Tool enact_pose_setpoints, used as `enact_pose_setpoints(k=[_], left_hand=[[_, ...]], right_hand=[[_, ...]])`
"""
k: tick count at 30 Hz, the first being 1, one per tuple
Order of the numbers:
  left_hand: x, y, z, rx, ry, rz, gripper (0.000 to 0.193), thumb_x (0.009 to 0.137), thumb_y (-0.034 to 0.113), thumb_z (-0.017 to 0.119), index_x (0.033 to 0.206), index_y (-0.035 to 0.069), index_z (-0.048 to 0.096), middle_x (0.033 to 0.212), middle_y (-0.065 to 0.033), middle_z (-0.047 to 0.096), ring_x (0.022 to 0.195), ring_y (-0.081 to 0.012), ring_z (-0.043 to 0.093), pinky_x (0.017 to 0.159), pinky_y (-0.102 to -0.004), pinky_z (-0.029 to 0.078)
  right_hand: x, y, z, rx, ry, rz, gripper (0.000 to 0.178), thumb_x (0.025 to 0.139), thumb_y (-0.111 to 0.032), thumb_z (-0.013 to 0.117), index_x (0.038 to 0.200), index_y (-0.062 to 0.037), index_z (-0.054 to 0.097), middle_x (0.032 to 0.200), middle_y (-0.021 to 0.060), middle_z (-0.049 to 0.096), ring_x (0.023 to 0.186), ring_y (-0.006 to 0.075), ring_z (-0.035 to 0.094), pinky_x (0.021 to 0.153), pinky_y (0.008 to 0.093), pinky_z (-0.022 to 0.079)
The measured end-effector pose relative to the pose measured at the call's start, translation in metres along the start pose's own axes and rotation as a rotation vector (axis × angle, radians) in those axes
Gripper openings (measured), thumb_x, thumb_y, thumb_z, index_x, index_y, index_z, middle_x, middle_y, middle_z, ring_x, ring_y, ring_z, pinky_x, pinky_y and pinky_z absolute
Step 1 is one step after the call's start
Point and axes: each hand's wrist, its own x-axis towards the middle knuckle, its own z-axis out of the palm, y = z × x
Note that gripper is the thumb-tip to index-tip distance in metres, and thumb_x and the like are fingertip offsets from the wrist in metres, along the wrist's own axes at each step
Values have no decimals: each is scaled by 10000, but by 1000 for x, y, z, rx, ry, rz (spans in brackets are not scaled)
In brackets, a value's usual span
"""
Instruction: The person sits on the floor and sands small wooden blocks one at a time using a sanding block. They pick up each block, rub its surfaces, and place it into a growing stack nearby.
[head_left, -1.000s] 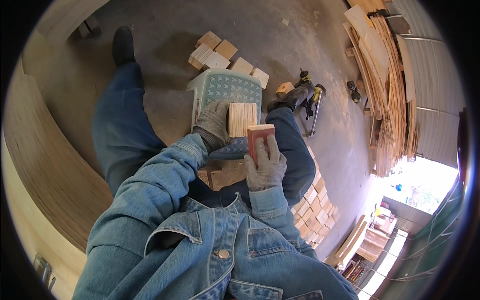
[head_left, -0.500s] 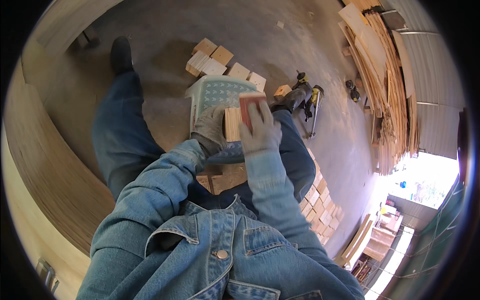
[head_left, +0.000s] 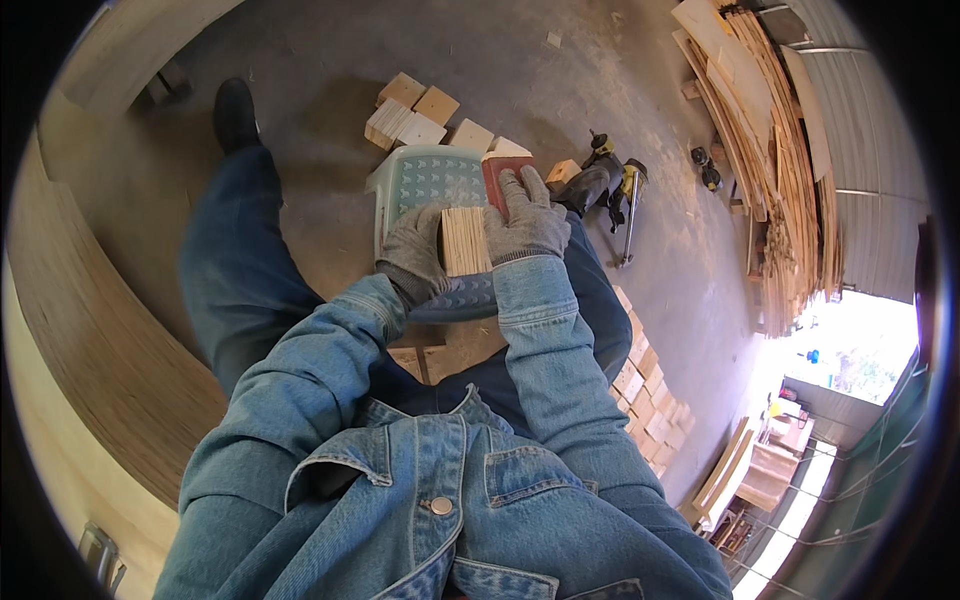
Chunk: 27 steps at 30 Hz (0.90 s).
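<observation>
Your right hand [head_left: 532,226] has moved forward since a second ago — fingers holding the red block [head_left: 495,177], now ahead and right of the layered wooden block [head_left: 466,242], which your left hand [head_left: 416,250] grips — over the pale green stool [head_left: 425,180].

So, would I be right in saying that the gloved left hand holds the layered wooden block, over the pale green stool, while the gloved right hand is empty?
Not quite: the gloved right hand is not empty. The head view shows it holding a reddish-brown block. The gloved left hand does hold the layered wooden block over the pale green stool.
</observation>
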Motion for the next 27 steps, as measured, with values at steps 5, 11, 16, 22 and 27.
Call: enact_pose_setpoints(k=[5,11,16,22,27], left_hand=[[1,19,-20,-39,14,89,934,609,349,955,1379,98,489,1275,-192,578,1213,-409,583,1083,-481,492],[-1,25,-21,34,14,48,913,630,359,940,1384,108,489,1272,-189,582,1213,-403,584,1085,-505,486],[2,16,-6,-3,92,74,835,689,237,912,1402,117,494,1270,-172,597,1186,-391,604,1069,-474,506],[1,-16,9,-105,0,-6,882,705,333,883,1451,124,462,1375,-204,547,1309,-407,535,1166,-481,427],[-2,28,-22,4,28,68,948,686,437,929,1438,96,464,1319,-207,567,1252,-417,560,1108,-510,464]], right_hand=[[-79,16,10,12,15,-28,615,898,-408,728,1478,-229,633,1611,93,484,1231,450,575,1030,571,488],[-144,23,1,12,22,-101,603,855,-354,779,1431,-211,674,1600,111,491,1244,448,570,1041,571,480],[-38,3,8,-11,73,-47,585,872,-359,729,1440,-240,658,1597,65,500,1200,452,605,1027,568,496],[-7,-16,9,14,4,5,580,897,-414,695,1451,-253,643,1605,52,494,1221,457,588,1022,572,498],[-135,6,2,70,69,-168,581,844,-363,789,1392,-195,696,1569,114,518,1212,426,572,1022,572,481]])
